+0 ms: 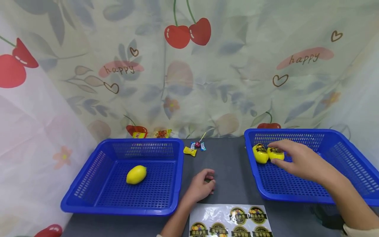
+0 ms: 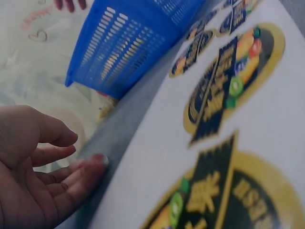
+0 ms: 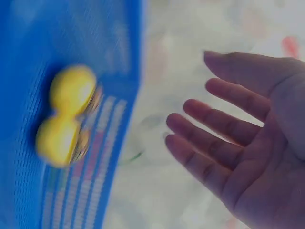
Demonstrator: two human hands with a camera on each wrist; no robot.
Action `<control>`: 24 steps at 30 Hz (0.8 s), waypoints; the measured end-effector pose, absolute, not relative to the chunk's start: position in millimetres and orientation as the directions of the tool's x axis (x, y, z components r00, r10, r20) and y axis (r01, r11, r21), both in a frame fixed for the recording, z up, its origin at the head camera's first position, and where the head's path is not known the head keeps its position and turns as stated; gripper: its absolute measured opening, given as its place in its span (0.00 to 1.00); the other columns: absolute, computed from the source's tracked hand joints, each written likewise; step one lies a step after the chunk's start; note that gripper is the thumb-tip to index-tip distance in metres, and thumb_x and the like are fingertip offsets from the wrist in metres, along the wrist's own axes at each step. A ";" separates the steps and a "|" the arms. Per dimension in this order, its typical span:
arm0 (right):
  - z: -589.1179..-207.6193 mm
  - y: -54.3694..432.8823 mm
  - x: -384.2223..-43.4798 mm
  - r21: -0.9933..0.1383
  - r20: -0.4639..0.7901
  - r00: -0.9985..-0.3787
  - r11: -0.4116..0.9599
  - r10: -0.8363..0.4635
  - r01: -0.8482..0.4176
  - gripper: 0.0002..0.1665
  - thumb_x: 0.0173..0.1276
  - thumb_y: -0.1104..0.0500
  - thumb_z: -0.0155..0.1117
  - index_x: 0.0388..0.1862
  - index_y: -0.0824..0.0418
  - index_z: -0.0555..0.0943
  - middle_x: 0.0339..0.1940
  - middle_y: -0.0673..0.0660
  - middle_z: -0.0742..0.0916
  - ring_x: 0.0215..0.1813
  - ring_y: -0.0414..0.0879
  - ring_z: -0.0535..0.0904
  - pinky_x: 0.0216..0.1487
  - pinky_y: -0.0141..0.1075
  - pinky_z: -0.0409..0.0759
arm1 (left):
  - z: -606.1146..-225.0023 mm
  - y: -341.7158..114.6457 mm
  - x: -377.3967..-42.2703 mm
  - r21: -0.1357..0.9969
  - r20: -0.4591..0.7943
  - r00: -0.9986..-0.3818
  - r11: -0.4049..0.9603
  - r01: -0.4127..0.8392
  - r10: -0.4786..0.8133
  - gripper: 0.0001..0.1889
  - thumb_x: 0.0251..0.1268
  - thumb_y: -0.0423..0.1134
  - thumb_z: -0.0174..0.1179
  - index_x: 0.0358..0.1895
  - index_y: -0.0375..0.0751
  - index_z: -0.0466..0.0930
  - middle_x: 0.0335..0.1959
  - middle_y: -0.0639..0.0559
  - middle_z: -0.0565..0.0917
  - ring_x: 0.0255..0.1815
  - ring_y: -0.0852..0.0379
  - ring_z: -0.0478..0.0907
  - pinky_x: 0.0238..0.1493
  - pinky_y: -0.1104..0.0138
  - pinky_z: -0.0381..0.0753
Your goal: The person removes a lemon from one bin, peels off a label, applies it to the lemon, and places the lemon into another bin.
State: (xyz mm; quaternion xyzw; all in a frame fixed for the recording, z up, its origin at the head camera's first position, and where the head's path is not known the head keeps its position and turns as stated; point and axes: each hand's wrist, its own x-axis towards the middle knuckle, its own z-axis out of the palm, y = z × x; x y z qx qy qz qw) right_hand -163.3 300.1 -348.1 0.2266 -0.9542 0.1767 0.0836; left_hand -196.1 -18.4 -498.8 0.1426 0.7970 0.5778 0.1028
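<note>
In the head view my right hand (image 1: pixel 302 161) is over the right blue basket (image 1: pixel 293 198), fingers extended and nothing in its grasp. Two yellow lemons with dark labels lie together at that basket's left end: one lemon (image 1: pixel 260 154) in plain sight, the other lemon (image 1: pixel 276 155) partly behind my fingers. The right wrist view shows the fingers (image 3: pixel 209 143) spread apart, away from the lemons (image 3: pixel 73 93). My left hand (image 1: pixel 202 186) rests on the dark table, loosely curled and holding nothing, just beyond a white sheet (image 1: pixel 211 210) of round black-and-gold stickers.
On the left, another blue basket (image 1: pixel 120 211) contains one lemon (image 1: pixel 136 174) with no label showing. Between the baskets, toward the back, lie a yellow wrapped candy (image 1: pixel 189 151), a lollipop (image 1: pixel 197 144) and small blue packets. A printed curtain (image 1: pixel 201 82) hangs behind.
</note>
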 end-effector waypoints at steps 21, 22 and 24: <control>-500.8 260.8 -55.9 -0.469 0.177 -0.792 0.657 -0.585 -0.590 0.26 0.67 0.44 0.69 0.61 0.50 0.81 0.61 0.58 0.80 0.59 0.48 0.77 0.44 0.39 0.82 | -399.6 -44.0 -157.6 0.918 0.079 -0.747 0.244 0.313 0.661 0.18 0.76 0.45 0.57 0.64 0.51 0.76 0.60 0.59 0.78 0.53 0.63 0.79 0.54 0.64 0.79; -507.4 263.8 -56.1 -0.456 0.162 -0.804 0.680 -0.572 -0.575 0.27 0.67 0.42 0.69 0.62 0.49 0.81 0.61 0.58 0.80 0.60 0.50 0.77 0.44 0.40 0.82 | -395.5 -49.5 -156.5 0.917 0.091 -0.760 0.244 0.317 0.643 0.17 0.76 0.45 0.57 0.64 0.51 0.76 0.60 0.59 0.79 0.54 0.62 0.79 0.54 0.63 0.79; -518.7 268.6 -56.1 -0.431 0.151 -0.824 0.714 -0.546 -0.552 0.29 0.66 0.39 0.68 0.63 0.46 0.80 0.63 0.58 0.79 0.61 0.52 0.77 0.45 0.41 0.82 | -387.7 -63.4 -155.4 0.912 0.108 -0.792 0.258 0.320 0.601 0.18 0.76 0.45 0.57 0.65 0.53 0.76 0.60 0.59 0.79 0.54 0.61 0.79 0.54 0.61 0.79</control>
